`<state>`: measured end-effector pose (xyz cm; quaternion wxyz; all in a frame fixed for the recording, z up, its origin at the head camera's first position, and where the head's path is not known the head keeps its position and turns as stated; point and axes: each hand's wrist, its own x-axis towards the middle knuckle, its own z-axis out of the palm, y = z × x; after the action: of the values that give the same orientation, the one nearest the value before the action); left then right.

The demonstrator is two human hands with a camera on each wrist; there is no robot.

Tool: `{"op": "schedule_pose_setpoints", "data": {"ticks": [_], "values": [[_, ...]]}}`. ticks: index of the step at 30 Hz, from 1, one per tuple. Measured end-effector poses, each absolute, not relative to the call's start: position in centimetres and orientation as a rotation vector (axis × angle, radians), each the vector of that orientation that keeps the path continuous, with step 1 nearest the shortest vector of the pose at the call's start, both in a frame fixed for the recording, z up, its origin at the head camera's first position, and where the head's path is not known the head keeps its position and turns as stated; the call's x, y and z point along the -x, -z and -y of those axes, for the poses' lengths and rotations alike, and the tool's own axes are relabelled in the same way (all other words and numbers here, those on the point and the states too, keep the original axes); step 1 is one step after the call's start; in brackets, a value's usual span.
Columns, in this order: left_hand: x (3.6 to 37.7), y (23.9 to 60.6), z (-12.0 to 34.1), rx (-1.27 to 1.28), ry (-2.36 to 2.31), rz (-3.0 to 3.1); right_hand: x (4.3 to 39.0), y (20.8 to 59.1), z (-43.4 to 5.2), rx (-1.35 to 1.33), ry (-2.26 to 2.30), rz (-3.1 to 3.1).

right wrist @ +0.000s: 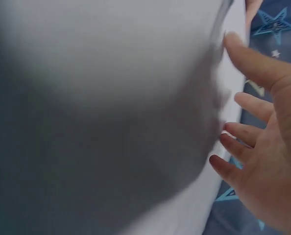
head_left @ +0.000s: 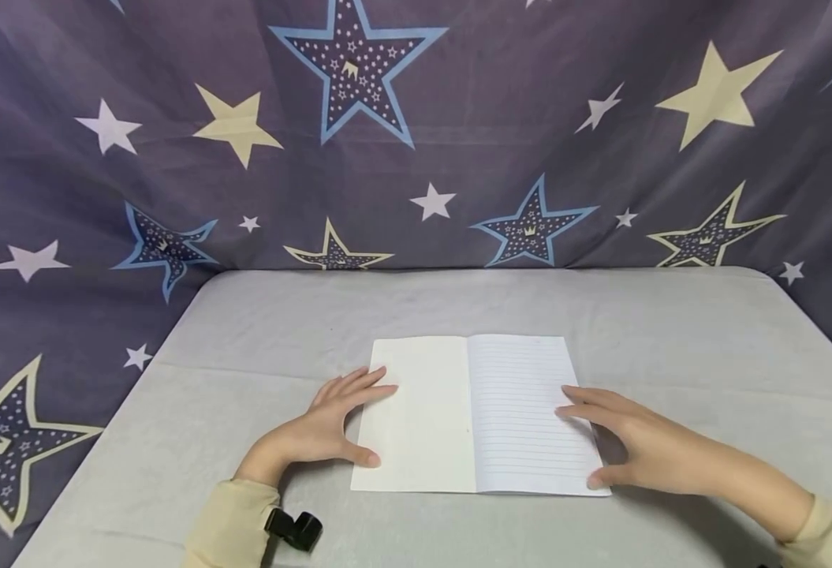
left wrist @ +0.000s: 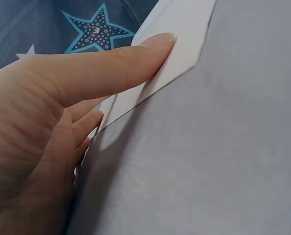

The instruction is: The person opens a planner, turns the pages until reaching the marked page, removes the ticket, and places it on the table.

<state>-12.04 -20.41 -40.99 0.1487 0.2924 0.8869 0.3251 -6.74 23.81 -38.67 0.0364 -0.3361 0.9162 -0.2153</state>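
You hold your right hand (right wrist: 278, 156) with fingers spread, thumb at the white notebook (right wrist: 235, 22), near the far edge of the worktop (right wrist: 111, 58); starry fabric (right wrist: 282, 44) shows beyond.

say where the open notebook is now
In the head view's lower half, the notebook lies on the grey table, slightly right of centre, between the left hand and right hand.

No readable text, label, brand or number in any of my three views. Only printed signs I make out: stars (head_left: 238, 126) on the dark cloth (head_left: 501, 118) facing me, several with a small crown (head_left: 349, 69) inside. Right page (head_left: 525, 418) of my open notebook (head_left: 423, 418): just ruled lines.
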Motion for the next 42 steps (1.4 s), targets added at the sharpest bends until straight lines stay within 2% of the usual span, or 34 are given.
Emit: {"op": "schedule_pose_setpoints", "data": {"ticks": [9, 20, 28, 35, 42], "values": [[11.8, 40.7, 20.3, -0.841, -0.923, -2.562, 6.5, 40.4, -25.2, 1.169, 0.750, -2.871], [12.0, 40.6, 20.4, -0.830, -0.944, -2.562, 6.4, 39.8, -23.9, 1.078, 0.584, -3.019], [12.2, 40.9, 20.5, -0.839, -0.962, -2.536, 6.0, 39.0, -22.7, 0.901, 0.603, -3.035], [12.3, 41.0, 20.6, -0.837, -0.981, -2.511, 5.9, 38.0, -22.0, 0.896, 0.670, -3.122], [12.3, 40.9, 20.6, -0.830, -0.980, -2.509, 5.4, 36.4, -20.8, 0.570, 0.829, -3.086]]}}
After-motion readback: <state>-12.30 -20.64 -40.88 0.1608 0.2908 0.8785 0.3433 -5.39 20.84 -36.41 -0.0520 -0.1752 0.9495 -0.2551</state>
